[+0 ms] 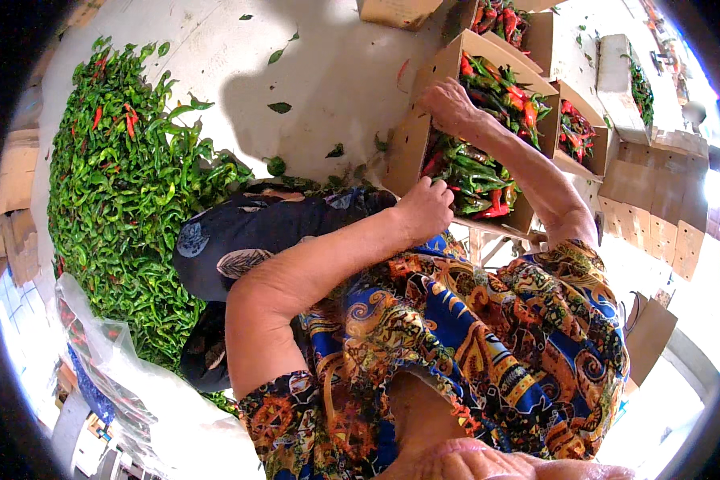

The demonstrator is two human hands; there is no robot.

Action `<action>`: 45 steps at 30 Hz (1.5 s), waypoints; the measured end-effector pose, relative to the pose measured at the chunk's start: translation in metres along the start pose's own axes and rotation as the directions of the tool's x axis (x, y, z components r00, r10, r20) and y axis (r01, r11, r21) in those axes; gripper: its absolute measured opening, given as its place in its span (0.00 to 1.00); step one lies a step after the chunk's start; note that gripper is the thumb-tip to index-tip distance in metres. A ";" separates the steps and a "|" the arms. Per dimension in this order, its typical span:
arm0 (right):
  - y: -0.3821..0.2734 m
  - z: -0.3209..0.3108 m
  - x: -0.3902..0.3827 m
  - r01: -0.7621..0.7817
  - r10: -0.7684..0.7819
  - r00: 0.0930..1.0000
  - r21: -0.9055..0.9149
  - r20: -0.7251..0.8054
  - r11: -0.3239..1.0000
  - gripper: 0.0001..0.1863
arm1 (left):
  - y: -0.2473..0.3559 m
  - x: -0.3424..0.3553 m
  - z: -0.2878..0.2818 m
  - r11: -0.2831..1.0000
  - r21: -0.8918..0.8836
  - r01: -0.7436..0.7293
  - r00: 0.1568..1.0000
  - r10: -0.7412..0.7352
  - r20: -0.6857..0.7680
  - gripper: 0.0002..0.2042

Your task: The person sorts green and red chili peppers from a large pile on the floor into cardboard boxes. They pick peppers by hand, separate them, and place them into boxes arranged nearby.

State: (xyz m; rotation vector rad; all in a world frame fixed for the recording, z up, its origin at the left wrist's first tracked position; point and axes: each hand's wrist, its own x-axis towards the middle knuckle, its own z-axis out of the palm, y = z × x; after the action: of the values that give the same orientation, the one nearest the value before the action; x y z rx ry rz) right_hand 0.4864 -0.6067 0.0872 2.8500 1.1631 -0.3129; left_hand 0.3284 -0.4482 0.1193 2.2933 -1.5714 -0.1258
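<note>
A cardboard box (412,148) holds long red and green peppers (476,178). My right hand (456,108) reaches across it to the left wall, its fingers bent over the rim. Close to the box's near left corner, my left hand (426,210) is closed with curled fingers, right beside the peppers. What lies inside those fingers is hidden. Part of the box's contents is covered by my right forearm (536,168).
At left a large heap of green peppers (128,200), with a few red ones, spreads over the pale surface (192,48). Loose leaves (280,107) are scattered there. Another box of red peppers (576,132) stands to the right. Clear plastic sheeting (128,368) lies lower left.
</note>
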 end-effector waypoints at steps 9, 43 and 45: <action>-0.042 -0.032 0.059 -0.075 0.064 0.995 0.138 0.082 0.988 0.09 | -0.029 -0.028 -0.012 0.998 -0.014 0.058 0.960 -0.052 0.274 0.05; -0.119 -0.050 -0.015 -0.018 -0.147 0.923 0.419 0.356 0.908 0.09 | -0.125 -0.067 -0.005 -0.285 -0.731 0.621 0.045 -0.917 0.396 0.22; -0.138 -0.012 -0.026 -0.164 -0.009 0.964 0.625 0.265 0.763 0.12 | -0.148 -0.076 0.023 -0.220 -0.729 0.648 0.124 -0.914 0.386 0.18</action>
State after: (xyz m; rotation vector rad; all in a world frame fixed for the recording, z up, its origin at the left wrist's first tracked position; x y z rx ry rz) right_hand 0.3736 -0.5243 0.1090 3.2423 1.0229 -1.2648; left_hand 0.4246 -0.3368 0.0383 1.8622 0.5569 -0.6350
